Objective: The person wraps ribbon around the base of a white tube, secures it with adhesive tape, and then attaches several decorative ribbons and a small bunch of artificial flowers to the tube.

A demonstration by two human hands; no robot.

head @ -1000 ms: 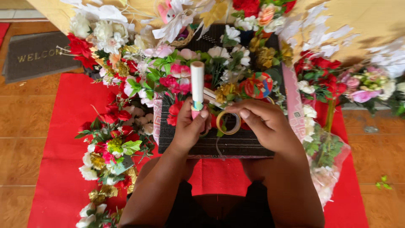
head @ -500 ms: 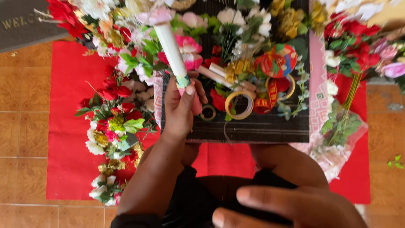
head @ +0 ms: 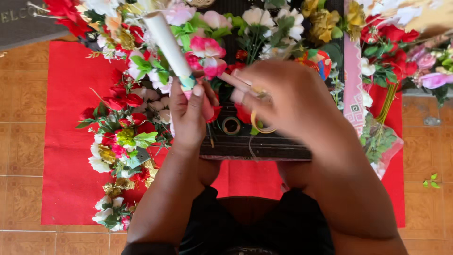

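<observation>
- Brown floor tiles [head: 28, 94] run under a red cloth [head: 71, 141], and a grey doormat [head: 23, 23] sits at the far left corner.
- On the cloth, a dark tray [head: 264, 146] lies in front of the person's knees, crowded with artificial flowers at its far end.
- Left hand [head: 188, 113] is up over the tray's left part, fingers clenched around the near end of a white paper roll [head: 165, 42].
- That roll slants away to the far left, its tip over the pink and white blooms; a green and pink band shows right where the thumb presses.
- Right hand [head: 288, 97] hovers over the middle of the tray, fingers pinched on a thin pale stick [head: 233, 81] that points left toward the roll's held end.
- A yellowish tape ring [head: 259, 125] hangs just under the right hand; whether the fingers grip it too, I cannot tell.
- A second, smaller ring [head: 231, 125] lies flat on the tray, just left of the hanging one.
- A garland of red, white and gold flowers [head: 122, 141] trails down the cloth on the left, from the tray toward the near edge.
- A pink patterned ribbon [head: 353, 80] runs along the tray's right side.
- More red and pink flowers [head: 401, 42] pile up at the far right, with green stems [head: 389, 101] and a clear wrapper beside the ribbon.
- A small green sprig [head: 430, 180] lies alone on the tiles at the right.
</observation>
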